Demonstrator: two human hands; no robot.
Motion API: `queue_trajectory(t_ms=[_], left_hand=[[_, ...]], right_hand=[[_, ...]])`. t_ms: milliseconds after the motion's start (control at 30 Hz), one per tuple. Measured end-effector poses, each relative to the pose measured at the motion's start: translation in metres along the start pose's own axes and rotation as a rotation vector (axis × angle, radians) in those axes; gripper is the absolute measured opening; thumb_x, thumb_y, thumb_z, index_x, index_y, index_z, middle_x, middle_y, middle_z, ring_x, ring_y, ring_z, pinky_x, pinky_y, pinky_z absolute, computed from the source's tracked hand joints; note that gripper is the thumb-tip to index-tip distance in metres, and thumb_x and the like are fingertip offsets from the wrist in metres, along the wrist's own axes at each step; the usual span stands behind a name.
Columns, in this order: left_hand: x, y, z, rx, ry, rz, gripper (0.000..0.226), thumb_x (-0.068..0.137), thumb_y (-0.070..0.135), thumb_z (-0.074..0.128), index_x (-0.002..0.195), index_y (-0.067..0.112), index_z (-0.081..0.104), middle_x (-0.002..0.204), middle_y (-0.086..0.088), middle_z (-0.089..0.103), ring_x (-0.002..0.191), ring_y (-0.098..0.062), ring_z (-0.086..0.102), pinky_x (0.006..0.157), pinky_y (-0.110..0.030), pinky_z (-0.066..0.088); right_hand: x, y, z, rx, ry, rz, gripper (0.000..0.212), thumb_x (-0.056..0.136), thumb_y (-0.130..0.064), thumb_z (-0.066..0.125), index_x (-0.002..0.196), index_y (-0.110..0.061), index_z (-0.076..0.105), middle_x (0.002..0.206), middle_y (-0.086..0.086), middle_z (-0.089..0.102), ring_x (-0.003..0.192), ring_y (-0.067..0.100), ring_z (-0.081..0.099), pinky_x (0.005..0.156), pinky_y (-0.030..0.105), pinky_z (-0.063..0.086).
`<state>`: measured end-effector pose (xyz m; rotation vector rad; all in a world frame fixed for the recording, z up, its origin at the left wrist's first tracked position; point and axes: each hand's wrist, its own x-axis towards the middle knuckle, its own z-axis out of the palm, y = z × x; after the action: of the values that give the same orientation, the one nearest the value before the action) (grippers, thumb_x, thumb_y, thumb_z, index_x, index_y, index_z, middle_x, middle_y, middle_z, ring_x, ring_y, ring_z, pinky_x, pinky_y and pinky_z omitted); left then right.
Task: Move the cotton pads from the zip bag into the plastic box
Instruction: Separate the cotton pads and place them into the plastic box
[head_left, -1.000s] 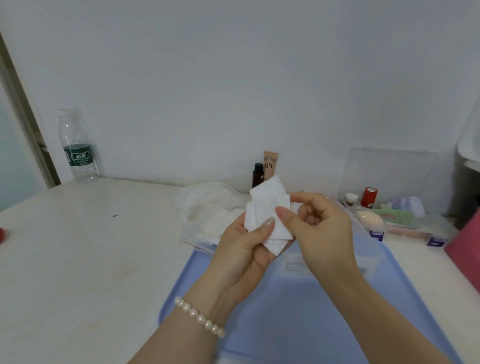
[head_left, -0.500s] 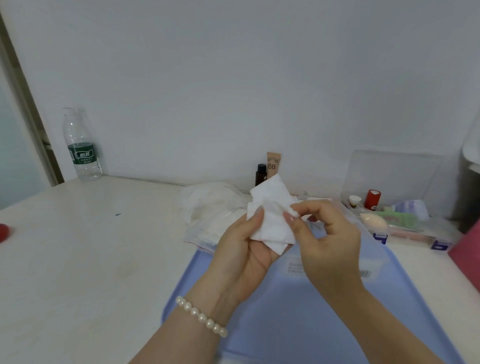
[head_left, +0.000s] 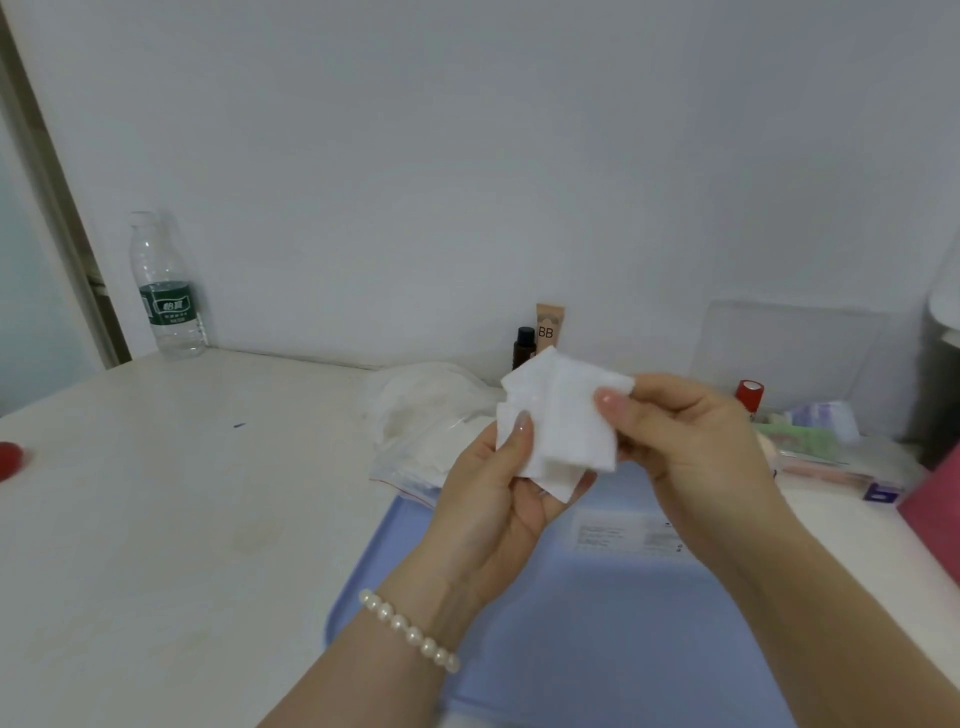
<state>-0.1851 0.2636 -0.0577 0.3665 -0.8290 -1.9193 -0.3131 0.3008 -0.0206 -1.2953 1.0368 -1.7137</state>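
I saw the left hand (head_left: 498, 499) hold a small stack of soft white square cotton pads (head_left: 558, 426) up over the flat light-blue plastic tray (head_left: 597, 623). Its thumb was pressed on the front of the stack and its fingers were curled behind it. The right hand (head_left: 691, 441) pinched the top pad by one edge, with thumb and fingers closed on it. I think the pads were held up like this so one could be peeled off, because thin fluffy pads stick together.

The clear crinkly zip bag with a red strip (head_left: 431, 431) lay on the pale table (head_left: 182, 493), just behind the tray, and more white pads showed inside it. The clear plastic box with its lid up (head_left: 789, 353) stood far to the right, with small things inside. No pads had gone in there that I could see, so the job looked just begun.
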Motion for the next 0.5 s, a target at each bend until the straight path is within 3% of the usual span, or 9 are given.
queue_trajectory(t_ms=[67,133,233,367,500], left_hand=[[0.001,-0.001,0.001,0.026,-0.022,-0.003,0.033,0.091,0.009,0.048,0.122,-0.001,0.056,0.12,-0.02,0.063,0.112,-0.035,0.06,0.086,-0.039,0.055],[0.001,-0.001,0.001,0.039,-0.041,-0.011,0.037,0.092,0.01,0.047,0.126,-0.004,0.053,0.124,-0.023,0.059,0.118,-0.037,0.055,0.093,-0.042,0.05],[0.001,-0.001,0.001,-0.01,-0.039,-0.028,0.037,0.097,0.015,0.04,0.127,-0.004,0.051,0.125,-0.024,0.059,0.117,-0.035,0.056,0.095,-0.044,0.049],[0.001,-0.003,-0.001,-0.049,-0.005,-0.047,0.044,0.102,0.025,0.031,0.131,-0.005,0.047,0.127,-0.026,0.056,0.12,-0.035,0.054,0.095,-0.043,0.05],[-0.001,-0.002,0.0,-0.11,0.007,-0.088,0.051,0.095,0.034,0.036,0.129,-0.001,0.049,0.124,-0.023,0.059,0.118,-0.033,0.057,0.094,-0.043,0.049]], right_hand=[[-0.004,0.002,0.011,-0.042,0.015,0.027,0.004,0.066,-0.011,0.076,0.068,-0.013,0.073,0.06,-0.003,0.069,0.053,0.007,0.06,0.051,0.017,0.046],[-0.006,0.007,0.017,-0.094,0.065,0.025,0.016,0.073,0.004,0.07,0.069,-0.012,0.07,0.056,-0.008,0.068,0.049,-0.001,0.059,0.046,0.01,0.043],[-0.005,0.012,0.017,-0.128,0.115,0.019,0.018,0.073,0.004,0.071,0.069,-0.014,0.069,0.057,-0.007,0.068,0.05,0.0,0.06,0.047,0.011,0.044],[-0.004,0.017,0.017,-0.193,0.155,0.013,0.015,0.071,0.0,0.074,0.071,-0.013,0.068,0.061,-0.002,0.07,0.059,0.009,0.065,0.056,0.021,0.055],[-0.005,0.014,0.018,-0.208,0.181,-0.01,0.021,0.073,0.002,0.073,0.074,-0.016,0.065,0.054,-0.006,0.063,0.051,0.004,0.058,0.051,0.016,0.05]])
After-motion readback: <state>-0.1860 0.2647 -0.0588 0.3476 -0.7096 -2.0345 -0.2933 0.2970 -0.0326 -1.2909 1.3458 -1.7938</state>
